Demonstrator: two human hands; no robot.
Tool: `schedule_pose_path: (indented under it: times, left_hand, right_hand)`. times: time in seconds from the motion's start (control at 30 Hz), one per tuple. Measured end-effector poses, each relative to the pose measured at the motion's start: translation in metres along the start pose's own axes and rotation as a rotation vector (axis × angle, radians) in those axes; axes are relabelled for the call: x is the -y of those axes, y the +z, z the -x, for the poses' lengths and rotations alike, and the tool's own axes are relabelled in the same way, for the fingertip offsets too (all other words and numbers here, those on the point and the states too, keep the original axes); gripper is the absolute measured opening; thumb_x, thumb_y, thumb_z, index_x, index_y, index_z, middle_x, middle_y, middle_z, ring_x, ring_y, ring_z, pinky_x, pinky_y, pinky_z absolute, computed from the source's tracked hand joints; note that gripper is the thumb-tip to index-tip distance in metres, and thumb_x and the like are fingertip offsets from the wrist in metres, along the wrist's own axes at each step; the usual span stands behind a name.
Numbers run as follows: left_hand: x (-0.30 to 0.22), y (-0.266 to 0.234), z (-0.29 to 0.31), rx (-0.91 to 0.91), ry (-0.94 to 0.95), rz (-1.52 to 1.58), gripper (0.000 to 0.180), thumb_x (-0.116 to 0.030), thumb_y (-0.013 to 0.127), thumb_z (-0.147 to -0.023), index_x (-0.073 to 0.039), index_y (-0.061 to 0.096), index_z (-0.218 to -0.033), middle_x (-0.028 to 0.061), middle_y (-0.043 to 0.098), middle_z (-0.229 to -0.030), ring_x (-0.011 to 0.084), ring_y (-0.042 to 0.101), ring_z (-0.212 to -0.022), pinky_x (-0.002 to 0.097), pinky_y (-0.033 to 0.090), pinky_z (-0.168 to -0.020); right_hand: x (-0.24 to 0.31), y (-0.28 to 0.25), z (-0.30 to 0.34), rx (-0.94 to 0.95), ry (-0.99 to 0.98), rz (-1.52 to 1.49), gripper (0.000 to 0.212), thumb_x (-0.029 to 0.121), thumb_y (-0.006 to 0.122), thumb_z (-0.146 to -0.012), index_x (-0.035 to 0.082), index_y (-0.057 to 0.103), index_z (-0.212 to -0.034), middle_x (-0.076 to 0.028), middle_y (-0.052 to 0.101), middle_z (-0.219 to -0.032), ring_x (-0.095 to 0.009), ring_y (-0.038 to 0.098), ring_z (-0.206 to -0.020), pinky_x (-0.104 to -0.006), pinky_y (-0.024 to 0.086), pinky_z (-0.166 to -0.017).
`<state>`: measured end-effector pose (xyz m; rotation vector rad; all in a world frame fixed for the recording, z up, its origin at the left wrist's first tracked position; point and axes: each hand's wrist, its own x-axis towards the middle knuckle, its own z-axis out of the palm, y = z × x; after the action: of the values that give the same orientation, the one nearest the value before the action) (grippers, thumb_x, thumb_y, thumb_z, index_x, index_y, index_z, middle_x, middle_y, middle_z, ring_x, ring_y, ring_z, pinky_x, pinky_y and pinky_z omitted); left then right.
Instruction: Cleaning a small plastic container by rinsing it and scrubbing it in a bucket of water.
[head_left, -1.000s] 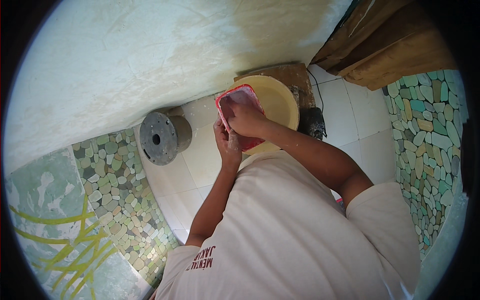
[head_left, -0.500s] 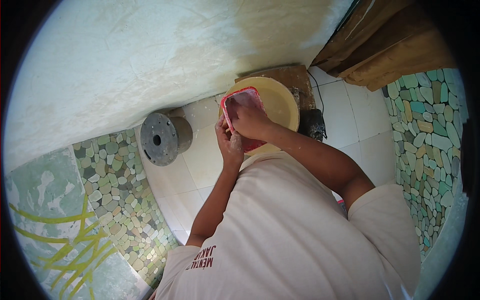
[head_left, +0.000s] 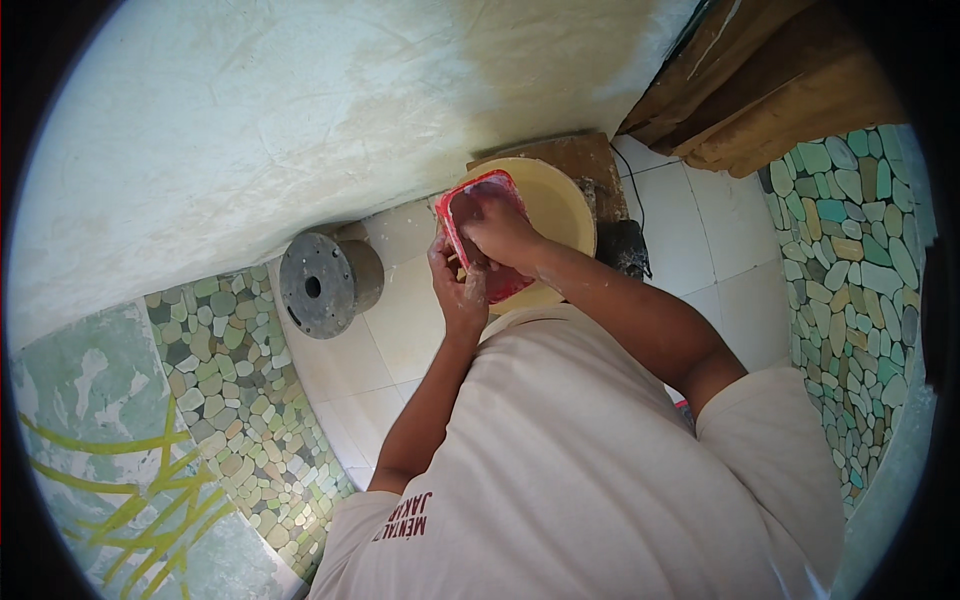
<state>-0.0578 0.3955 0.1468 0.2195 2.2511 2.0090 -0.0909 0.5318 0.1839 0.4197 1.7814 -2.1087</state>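
Observation:
A red rectangular tray with pale residue on it is held tilted over a wide cream-coloured basin. My left hand grips its near left edge, fingers wrapped round the rim and smeared with something whitish. Inside the tray, my right hand presses its bent fingers against the inner surface. Those fingertips are dark and blurred, so whether anything lies under them is hidden. The basin's floor is partly covered by the tray and my right hand.
Left of the basin, a grey cylinder with a holed round face lies on white tiles. Behind the basin are a wooden board and a stained wall. A dark object and cable stand right, a brown cloth farther off.
My right hand has shifted slightly up and left within the tray. My left hand keeps its grip on the rim, and the tray has hardly moved.

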Motion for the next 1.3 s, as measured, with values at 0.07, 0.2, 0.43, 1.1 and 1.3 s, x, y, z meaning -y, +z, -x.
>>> schedule_pose_path:
  times: [0.07,0.2,0.43,1.1,1.3]
  left_hand:
    - [0.0,-0.001,0.002,0.025,-0.001,0.021,0.066,-0.033,0.067,-0.084,-0.001,0.036,-0.132,0.0112,0.055,-0.109,0.019,0.054,-0.097,0.0338,0.045,-0.087]
    - [0.004,-0.005,0.009,0.05,-0.038,0.003,0.064,-0.03,0.065,-0.084,0.0,0.036,-0.134,0.0112,0.054,-0.112,0.0189,0.054,-0.099,0.0335,0.045,-0.089]
    - [0.003,0.0,0.013,0.096,-0.109,0.07,0.057,-0.027,0.057,-0.089,-0.001,0.036,-0.135,0.0096,0.052,-0.117,0.0169,0.051,-0.104,0.031,0.042,-0.092]
    - [-0.012,-0.006,-0.001,0.108,-0.24,0.218,0.062,-0.031,0.06,-0.091,0.0,0.03,-0.134,0.0137,0.052,-0.117,0.0178,0.052,-0.107,0.0322,0.043,-0.093]
    - [0.001,-0.016,-0.008,0.001,-0.148,0.153,0.059,-0.024,0.06,-0.089,0.001,0.03,-0.134,0.0151,0.051,-0.121,0.0205,0.051,-0.11,0.0347,0.041,-0.096]
  right_hand:
    - [-0.002,0.0,0.0,-0.012,-0.024,-0.037,0.025,0.011,0.049,-0.085,0.002,0.058,-0.107,-0.009,0.06,-0.075,-0.014,0.052,-0.046,-0.029,0.038,-0.035]
    - [-0.002,0.002,0.01,-0.047,0.006,0.167,0.024,0.013,0.048,-0.088,0.002,0.056,-0.107,-0.013,0.062,-0.078,-0.02,0.058,-0.053,-0.0328,0.045,-0.042]
    - [-0.043,0.005,-0.006,-0.002,-0.127,0.446,0.027,0.018,0.044,-0.09,0.001,0.056,-0.107,-0.023,0.065,-0.089,-0.036,0.064,-0.085,-0.0459,0.05,-0.079]
    - [-0.02,0.008,0.001,0.093,0.012,-0.114,0.022,0.016,0.046,-0.092,0.007,0.064,-0.102,-0.004,0.062,-0.075,-0.013,0.057,-0.058,-0.0285,0.045,-0.051]
    - [-0.006,0.001,0.016,0.179,0.308,-0.644,0.016,0.015,0.048,-0.088,0.01,0.06,-0.097,0.001,0.044,-0.06,-0.012,0.041,-0.043,-0.027,0.034,-0.039]
